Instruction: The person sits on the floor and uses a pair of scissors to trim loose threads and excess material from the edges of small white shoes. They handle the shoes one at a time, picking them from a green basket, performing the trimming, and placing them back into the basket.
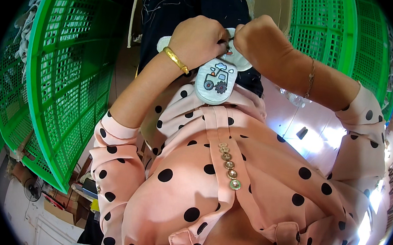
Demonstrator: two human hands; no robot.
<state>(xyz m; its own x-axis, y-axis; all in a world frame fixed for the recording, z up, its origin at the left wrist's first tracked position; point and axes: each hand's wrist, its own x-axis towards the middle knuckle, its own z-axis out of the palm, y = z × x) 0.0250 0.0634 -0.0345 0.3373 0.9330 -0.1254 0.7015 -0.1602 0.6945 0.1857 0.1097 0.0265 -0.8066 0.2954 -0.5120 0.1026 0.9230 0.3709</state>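
"Hands?"
"My left hand [200,40], twelve o'clock; right hand [262,38], one o'clock — both clamped on white cloth [241,61]."
"Tractor-print piece [215,83]?"
"Just below them — past twelve, before my dotted shirt [163,202]."

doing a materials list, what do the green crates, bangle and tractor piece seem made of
Crates: probably moulded plastic, slightly glossy, from the even lattice and sheen. Bangle: likely metal, polished and gold-coloured, from its bright highlights. Tractor piece: perhaps padded fabric, matte white, from its soft-looking, thick edge.
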